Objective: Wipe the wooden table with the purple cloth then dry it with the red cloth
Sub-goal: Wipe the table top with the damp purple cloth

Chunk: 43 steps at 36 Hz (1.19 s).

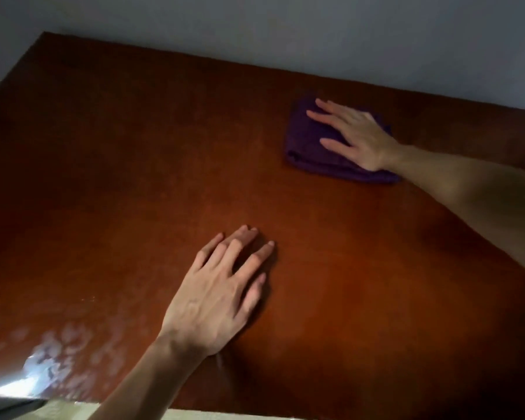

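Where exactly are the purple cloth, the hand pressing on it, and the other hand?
purple cloth (308, 140): head view, its bare left part.
right hand (356, 137): head view, back of the hand, flat on the cloth.
left hand (215, 295): head view, back of the hand, on the wooden table (134, 147).

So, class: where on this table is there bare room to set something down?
Bare wooden table spreads left of the purple cloth and beyond the left hand. Another patch lies between that hand and the right forearm. The far right is taken: the right hand presses the cloth.
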Available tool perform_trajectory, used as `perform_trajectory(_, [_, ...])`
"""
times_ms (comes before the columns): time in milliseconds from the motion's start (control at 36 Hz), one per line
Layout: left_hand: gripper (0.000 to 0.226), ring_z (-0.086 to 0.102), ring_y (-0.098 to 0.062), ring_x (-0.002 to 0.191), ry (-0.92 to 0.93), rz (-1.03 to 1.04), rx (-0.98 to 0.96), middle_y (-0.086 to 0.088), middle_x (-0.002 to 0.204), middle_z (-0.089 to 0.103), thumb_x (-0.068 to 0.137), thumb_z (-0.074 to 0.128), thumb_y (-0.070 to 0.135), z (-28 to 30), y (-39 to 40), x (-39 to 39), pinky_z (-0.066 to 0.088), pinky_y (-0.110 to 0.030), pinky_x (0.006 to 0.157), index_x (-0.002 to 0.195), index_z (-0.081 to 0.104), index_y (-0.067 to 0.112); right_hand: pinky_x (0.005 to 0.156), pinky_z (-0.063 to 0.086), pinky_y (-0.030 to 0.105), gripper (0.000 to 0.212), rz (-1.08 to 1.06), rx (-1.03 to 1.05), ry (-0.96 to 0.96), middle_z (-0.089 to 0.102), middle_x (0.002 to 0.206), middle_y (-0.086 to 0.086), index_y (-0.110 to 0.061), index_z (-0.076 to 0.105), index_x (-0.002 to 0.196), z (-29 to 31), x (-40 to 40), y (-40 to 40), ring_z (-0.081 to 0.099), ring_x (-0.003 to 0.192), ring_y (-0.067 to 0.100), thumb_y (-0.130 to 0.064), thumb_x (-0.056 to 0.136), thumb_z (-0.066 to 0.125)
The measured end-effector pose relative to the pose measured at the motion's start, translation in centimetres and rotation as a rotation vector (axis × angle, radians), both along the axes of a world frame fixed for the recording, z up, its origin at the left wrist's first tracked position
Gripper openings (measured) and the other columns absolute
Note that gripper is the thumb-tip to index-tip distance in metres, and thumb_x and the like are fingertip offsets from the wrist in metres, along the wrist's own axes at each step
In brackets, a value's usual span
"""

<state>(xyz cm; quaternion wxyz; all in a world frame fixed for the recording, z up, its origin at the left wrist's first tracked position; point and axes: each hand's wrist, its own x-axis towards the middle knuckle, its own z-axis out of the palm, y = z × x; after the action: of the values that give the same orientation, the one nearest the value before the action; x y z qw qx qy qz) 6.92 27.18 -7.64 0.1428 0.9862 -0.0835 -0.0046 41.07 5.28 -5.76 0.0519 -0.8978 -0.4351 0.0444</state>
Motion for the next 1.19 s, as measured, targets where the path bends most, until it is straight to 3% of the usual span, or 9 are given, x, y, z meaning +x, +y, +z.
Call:
perform_trajectory(139, [0.051, 0.02, -0.011, 0.154, 0.01, 0.008, -0.026, 0.002, 0.161, 0.034, 0.108, 0.024, 0.044, 0.2, 0.0, 0.0, 0.02, -0.04, 0.122, 0.157, 0.032, 0.031, 0.12, 0.016, 0.039, 0.065, -0.007, -0.015, 0.001, 0.014, 0.172, -0.009, -0.043, 0.021, 0.161, 0.6, 4.6, 0.3, 0.016, 0.158, 0.016, -0.067, 0.1, 0.027])
perform_trajectory(278, [0.051, 0.019, -0.01, 0.154, 0.009, 0.009, -0.036, 0.003, 0.161, 0.033, 0.107, 0.029, 0.044, 0.3, 0.0, -0.4, 0.02, -0.04, 0.123, 0.156, 0.032, 0.033, 0.124, 0.017, 0.047, 0.06, -0.271, 0.072, -0.003, 0.018, 0.172, -0.003, -0.043, 0.024, 0.16, 0.2, 5.4, 1.3, 0.018, 0.158, 0.02, -0.063, 0.104, 0.032])
perform_trajectory(472, [0.052, 0.017, -0.01, 0.154, 0.026, 0.02, -0.032, 0.002, 0.162, 0.031, 0.106, 0.027, 0.049, 0.4, -0.1, -0.4, 0.012, -0.035, 0.126, 0.156, 0.031, 0.036, 0.128, 0.006, 0.044, 0.08, -0.565, 0.084, 0.039, 0.006, 0.174, 0.001, -0.04, 0.014, 0.163, 0.9, 0.8, 1.4, 0.005, 0.16, 0.02, -0.081, 0.095, 0.021])
perform_trajectory(611, [0.053, 0.02, -0.013, 0.154, 0.014, 0.032, -0.062, 0.0, 0.161, 0.033, 0.104, 0.028, 0.05, 0.4, -0.2, -0.5, 0.013, -0.035, 0.125, 0.155, 0.034, 0.036, 0.127, 0.007, 0.043, 0.081, -0.691, 0.082, -0.004, 0.008, 0.174, 0.001, -0.038, 0.015, 0.163, 0.1, -6.0, -0.1, 0.006, 0.16, 0.02, -0.081, 0.094, 0.022])
perform_trajectory(750, [0.053, 0.024, -0.019, 0.151, 0.013, 0.042, -0.076, -0.002, 0.16, 0.032, 0.103, 0.029, 0.052, 0.7, -0.2, -0.6, 0.018, -0.04, 0.124, 0.154, 0.035, 0.037, 0.125, 0.014, 0.044, 0.089, -0.677, 0.123, -0.092, 0.02, 0.172, 0.003, -0.038, 0.025, 0.161, -1.0, -17.0, -3.6, 0.018, 0.158, 0.022, -0.083, 0.086, 0.016])
perform_trajectory(833, [0.055, 0.024, -0.023, 0.151, 0.03, 0.054, -0.071, -0.002, 0.161, 0.03, 0.103, 0.026, 0.055, 0.8, -0.2, -0.7, 0.016, -0.042, 0.124, 0.154, 0.034, 0.037, 0.125, 0.019, 0.045, 0.083, -0.638, 0.14, -0.141, 0.024, 0.17, 0.001, -0.036, 0.03, 0.161, -1.9, -24.7, -6.0, 0.023, 0.157, 0.021, -0.08, 0.09, 0.022])
perform_trajectory(972, [0.058, 0.026, -0.026, 0.15, 0.018, 0.03, -0.046, -0.007, 0.161, 0.032, 0.102, 0.024, 0.052, 0.9, -0.5, -0.8, 0.017, -0.044, 0.123, 0.154, 0.037, 0.031, 0.127, 0.018, 0.047, 0.08, -0.521, 0.113, -0.115, 0.011, 0.173, -0.004, -0.037, 0.021, 0.163, -2.0, -35.0, -10.2, 0.012, 0.159, 0.018, -0.079, 0.095, 0.024])
perform_trajectory(1111, [0.053, 0.047, -0.033, 0.132, -0.072, 0.08, 0.019, -0.011, 0.148, 0.046, 0.101, 0.032, 0.041, 0.9, -2.0, -0.9, 0.035, -0.049, 0.107, 0.145, 0.049, 0.018, 0.127, 0.014, 0.047, 0.081, -0.376, 0.057, -0.062, 0.004, 0.174, -0.006, -0.039, 0.014, 0.163, -1.4, -35.6, -12.4, 0.005, 0.16, 0.015, -0.08, 0.096, 0.029])
perform_trajectory(1194, [0.046, 0.052, -0.031, 0.125, -0.138, 0.118, -0.056, -0.008, 0.142, 0.05, 0.098, 0.04, 0.036, 1.0, -4.8, -0.5, 0.038, -0.046, 0.1, 0.137, 0.053, 0.015, 0.127, 0.015, 0.046, 0.079, -0.236, 0.045, -0.036, 0.003, 0.173, -0.008, -0.041, 0.015, 0.163, -1.1, -32.9, -13.1, 0.003, 0.16, 0.013, -0.078, 0.096, 0.035])
